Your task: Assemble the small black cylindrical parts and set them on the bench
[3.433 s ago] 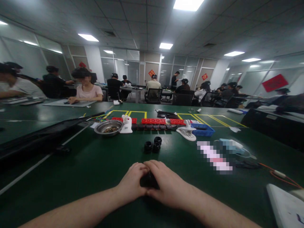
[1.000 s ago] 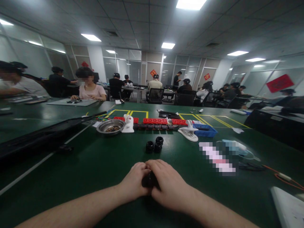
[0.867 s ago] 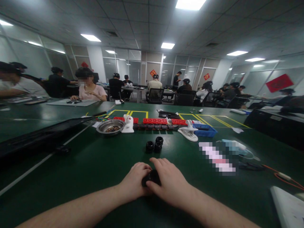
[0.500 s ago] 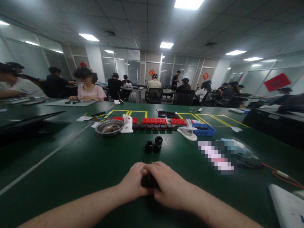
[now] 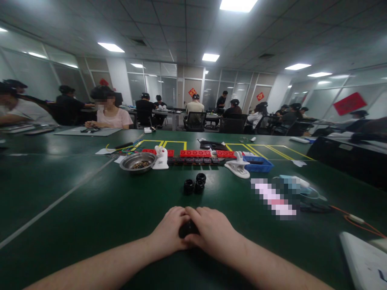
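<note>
Close in front of me, my left hand (image 5: 172,228) and my right hand (image 5: 211,230) are wrapped round a dark black part (image 5: 189,228), low over the green table. Most of it is covered by my fingers, so its exact kind does not show. Beyond my hands, three black ring-shaped parts (image 5: 199,186) with hollow tops stand in a tight cluster. Fingers of both hands meet over the top of the held part, and the right thumb lies along its near side.
Farther back are a metal bowl (image 5: 137,164) of small brass-coloured pieces, white stands (image 5: 161,158), red blocks (image 5: 195,153), a row of black pieces (image 5: 193,161) and a blue tray (image 5: 259,164). A white device (image 5: 364,257) lies at right. A co-worker (image 5: 113,114) sits across the table.
My right hand has shifted slightly, its thumb moving left and up across the black part. The left hand keeps its hold. The whole view has drifted a little.
</note>
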Available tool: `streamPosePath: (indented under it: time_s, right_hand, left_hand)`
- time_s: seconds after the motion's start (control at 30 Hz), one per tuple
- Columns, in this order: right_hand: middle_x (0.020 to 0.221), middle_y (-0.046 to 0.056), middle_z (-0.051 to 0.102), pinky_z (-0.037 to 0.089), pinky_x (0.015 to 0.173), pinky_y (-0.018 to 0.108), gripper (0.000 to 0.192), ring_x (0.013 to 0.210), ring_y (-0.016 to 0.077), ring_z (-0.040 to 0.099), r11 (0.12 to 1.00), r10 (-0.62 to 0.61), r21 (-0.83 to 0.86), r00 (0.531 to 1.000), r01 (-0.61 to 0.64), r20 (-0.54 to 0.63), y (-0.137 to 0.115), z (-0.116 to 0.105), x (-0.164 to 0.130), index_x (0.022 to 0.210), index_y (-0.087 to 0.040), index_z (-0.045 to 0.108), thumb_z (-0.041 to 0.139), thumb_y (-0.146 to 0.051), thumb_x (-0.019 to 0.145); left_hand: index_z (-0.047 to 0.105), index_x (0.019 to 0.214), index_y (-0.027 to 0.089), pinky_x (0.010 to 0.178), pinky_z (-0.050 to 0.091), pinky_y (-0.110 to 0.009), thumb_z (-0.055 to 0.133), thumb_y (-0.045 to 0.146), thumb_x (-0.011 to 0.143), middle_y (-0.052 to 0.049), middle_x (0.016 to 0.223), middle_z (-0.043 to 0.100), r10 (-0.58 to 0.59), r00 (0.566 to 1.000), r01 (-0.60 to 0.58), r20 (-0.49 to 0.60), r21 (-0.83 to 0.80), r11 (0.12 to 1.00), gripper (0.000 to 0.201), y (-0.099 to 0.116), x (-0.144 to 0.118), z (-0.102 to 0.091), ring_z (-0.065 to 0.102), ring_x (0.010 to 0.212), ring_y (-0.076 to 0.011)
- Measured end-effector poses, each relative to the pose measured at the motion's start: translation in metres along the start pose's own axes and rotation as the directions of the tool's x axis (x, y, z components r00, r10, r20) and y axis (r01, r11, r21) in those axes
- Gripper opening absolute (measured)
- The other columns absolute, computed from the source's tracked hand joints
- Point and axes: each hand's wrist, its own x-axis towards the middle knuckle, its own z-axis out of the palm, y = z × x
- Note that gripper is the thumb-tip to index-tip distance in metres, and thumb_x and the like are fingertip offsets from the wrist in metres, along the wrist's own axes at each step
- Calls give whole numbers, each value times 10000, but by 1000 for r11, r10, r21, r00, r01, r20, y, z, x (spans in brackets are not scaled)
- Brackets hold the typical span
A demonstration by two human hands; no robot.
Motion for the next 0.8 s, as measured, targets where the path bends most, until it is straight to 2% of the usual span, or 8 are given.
streamPosePath:
  time_s: [0.13, 0.23, 0.3, 0.43, 0.5, 0.57, 0.7, 0.8]
  right_hand:
    - [1164, 90, 487, 373, 881, 336, 521, 1040, 226, 462, 992, -95, 81, 994, 99, -54, 0, -4, -1, 1188, -173, 393, 586, -189, 703]
    - [1008, 73, 559, 423, 793, 326, 367, 924, 215, 518, 996, -30, 86, 999, 29, 13, -1, -6, -2, 1092, -174, 467, 554, -173, 736]
    - [1003, 90, 556, 427, 783, 353, 407, 922, 239, 512, 998, 10, 61, 1000, -10, -2, -1, -7, -3, 1101, -158, 461, 587, -238, 722]
    - [1101, 74, 517, 409, 821, 308, 469, 978, 214, 492, 993, -98, 70, 995, 96, 14, 1, -6, -2, 1130, -179, 433, 588, -134, 690]
    - [983, 72, 563, 434, 760, 323, 346, 887, 219, 527, 999, -27, 24, 998, 25, 54, 1, -4, 0, 1048, -168, 490, 579, -192, 715]
    - [928, 87, 572, 436, 740, 369, 348, 860, 248, 527, 998, 58, -26, 998, -57, 16, 0, -4, 1, 1016, -152, 510, 586, -322, 721]
    - [1113, 85, 514, 385, 852, 343, 442, 1012, 226, 471, 995, -91, 40, 995, 92, -29, -2, -7, -1, 1139, -179, 429, 572, -206, 721]
    - [992, 80, 573, 429, 764, 347, 352, 908, 228, 525, 999, -18, 31, 999, 17, 36, -3, -9, -2, 1086, -170, 469, 540, -200, 743]
  left_hand:
    - [581, 1006, 250, 874, 361, -388, 690, 401, 603, -32, 1031, 542, 31, 1000, -31, -6, 13, 999, 444, -1, 0, 1, 466, 975, -255]
    - [592, 983, 232, 845, 385, -370, 685, 374, 609, -38, 990, 548, 26, 1000, -25, -6, 26, 999, 410, 1, 0, 0, 478, 945, -246]
    - [592, 987, 229, 852, 381, -377, 684, 373, 607, -42, 1018, 542, 24, 1000, -23, -2, 34, 999, 416, 2, 0, -1, 474, 954, -252]
    - [582, 999, 230, 852, 380, -391, 672, 429, 614, -43, 1027, 543, 3, 1000, -2, -12, 21, 1000, 443, 1, 0, -1, 474, 954, -255]
    - [585, 999, 226, 845, 384, -387, 673, 430, 609, -45, 1017, 545, 7, 1000, -7, -8, 23, 1000, 449, -1, 0, 0, 477, 945, -252]
    - [592, 994, 225, 857, 373, -390, 677, 416, 604, -48, 1034, 543, 24, 1000, -24, 3, 38, 999, 442, -2, 1, 1, 474, 956, -255]
    - [582, 1008, 250, 866, 363, -392, 679, 394, 610, -31, 1032, 547, 23, 1000, -23, 1, 33, 999, 434, 0, 0, 0, 469, 967, -253]
    - [602, 962, 238, 843, 379, -375, 667, 389, 628, -30, 992, 552, 22, 1000, -22, 0, 30, 999, 372, 2, -1, -2, 477, 942, -245]
